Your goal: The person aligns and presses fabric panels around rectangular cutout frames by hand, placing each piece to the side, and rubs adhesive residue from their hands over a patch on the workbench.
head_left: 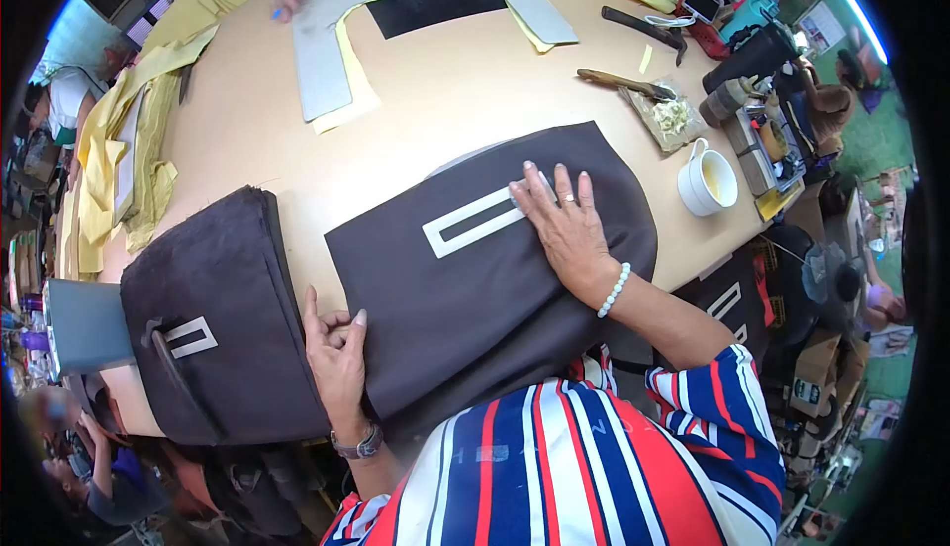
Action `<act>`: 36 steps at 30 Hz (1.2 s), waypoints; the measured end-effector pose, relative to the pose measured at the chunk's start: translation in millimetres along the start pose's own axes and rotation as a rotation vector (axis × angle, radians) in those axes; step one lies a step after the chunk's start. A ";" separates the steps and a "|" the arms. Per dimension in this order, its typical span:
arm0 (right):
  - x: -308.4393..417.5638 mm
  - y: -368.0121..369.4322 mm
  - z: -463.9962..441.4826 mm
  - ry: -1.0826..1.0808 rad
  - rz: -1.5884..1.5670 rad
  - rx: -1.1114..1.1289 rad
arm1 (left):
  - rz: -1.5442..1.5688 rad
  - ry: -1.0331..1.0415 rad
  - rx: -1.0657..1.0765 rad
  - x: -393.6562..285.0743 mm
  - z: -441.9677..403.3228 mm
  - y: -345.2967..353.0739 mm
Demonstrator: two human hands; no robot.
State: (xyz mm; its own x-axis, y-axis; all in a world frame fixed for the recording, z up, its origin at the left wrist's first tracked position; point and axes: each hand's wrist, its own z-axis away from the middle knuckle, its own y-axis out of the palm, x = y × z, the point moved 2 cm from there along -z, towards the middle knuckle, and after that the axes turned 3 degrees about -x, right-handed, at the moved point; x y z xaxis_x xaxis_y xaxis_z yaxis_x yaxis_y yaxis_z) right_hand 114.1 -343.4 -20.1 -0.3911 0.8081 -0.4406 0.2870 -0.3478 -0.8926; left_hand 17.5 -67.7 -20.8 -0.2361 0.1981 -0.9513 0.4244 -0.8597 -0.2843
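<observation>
A dark brown fabric piece (455, 299) lies before me, its near edge hanging toward my body. On it is a white rectangular frame-shaped patch (435, 238). My right hand (569, 225) rests flat on the fabric, fingers spread over the right end of the patch. My left hand (338, 348) is by the fabric's left edge, index finger and thumb stretched out, other fingers curled, with nothing visible in it. To its left is a stack of dark fabric pieces (223, 279), the top one bearing a similar white patch (191, 338) and a narrow dark strip (183, 383).
Across the table, another person's hands, one with a blue pen, touch a grey pattern (327, 71) over yellow material. At right are a hammer (643, 30), a brush (623, 83), a white cup (707, 182) and bottles. Yellow sheets (129, 160) lie at left, near a grey box (89, 326).
</observation>
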 end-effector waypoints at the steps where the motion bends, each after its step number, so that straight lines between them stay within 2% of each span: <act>1: 4.5 -1.7 -0.7 -0.012 -0.017 -0.010 | -0.004 -0.028 0.006 0.3 1.2 -0.5; 8: 38.9 -14.1 -9.3 -0.110 -0.039 -0.040 | -0.030 -0.095 0.108 -13.0 10.5 -0.5; 14: 66.5 -22.8 -16.2 -0.175 -0.081 -0.059 | 0.145 -0.046 0.170 -5.8 17.2 -5.9; 17: 70.9 -23.1 -20.3 -0.195 -0.097 -0.076 | 0.266 -0.092 0.190 -15.4 26.4 -4.8; 20: 70.2 -26.0 -25.1 -0.230 -0.094 -0.075 | 0.238 -0.126 0.270 -11.8 32.6 -12.4; 23: 65.5 -22.8 -31.1 -0.284 -0.059 -0.066 | 0.334 -0.187 0.237 -18.3 42.7 -7.6; 29: 52.4 -27.4 -35.1 -0.385 0.128 -0.091 | 0.231 -0.186 0.266 -5.5 50.5 -24.7; 36: 32.7 -12.5 -47.3 -0.608 -0.048 -0.161 | 0.310 -0.234 0.255 -6.5 51.8 -14.1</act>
State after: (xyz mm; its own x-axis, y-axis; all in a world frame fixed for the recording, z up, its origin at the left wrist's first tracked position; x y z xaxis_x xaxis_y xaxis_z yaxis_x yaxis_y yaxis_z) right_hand 139.1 -290.2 -18.9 -0.8202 0.3897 -0.4188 0.3667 -0.2038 -0.9078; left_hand -32.3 -81.2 -4.5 -0.3353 -0.1731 -0.9261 0.2849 -0.9556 0.0755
